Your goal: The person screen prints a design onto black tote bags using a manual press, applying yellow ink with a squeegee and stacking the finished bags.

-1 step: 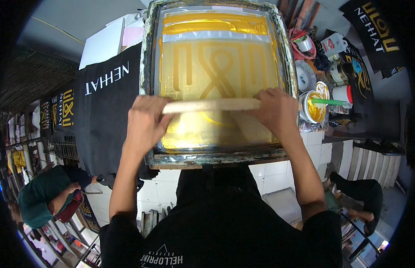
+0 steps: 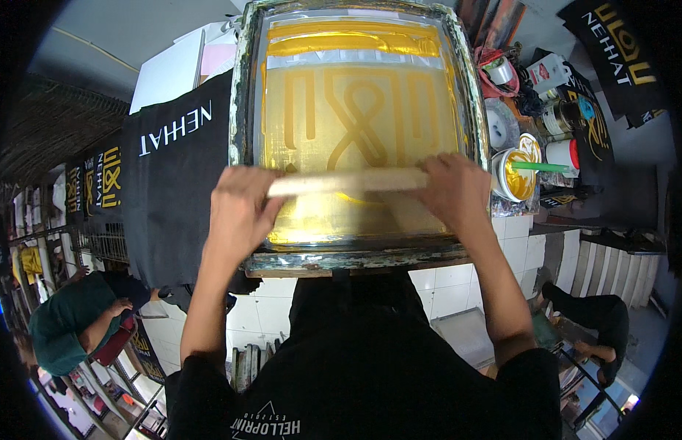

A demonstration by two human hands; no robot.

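Note:
A pale wooden squeegee spans the screen-printing frame crosswise, a little blurred. Its left end is wrapped by the fingers of my left hand. The other end is gripped by my right hand. The squeegee's blade is hidden under the handle. Golden-yellow ink films the mesh, where a looping line design shows through. A thick band of yellow ink lies along the mesh's far end. The frame's worn edges carry chipped paint.
Black printed fabric lies left of the frame. At right stand a tub of yellow ink with a green stick, a red-lidded pot and cans. One person in green is at lower left, another in black at lower right.
Both hands and the squeegee have shifted slightly toward me over the mesh. My grip on the squeegee stays the same.

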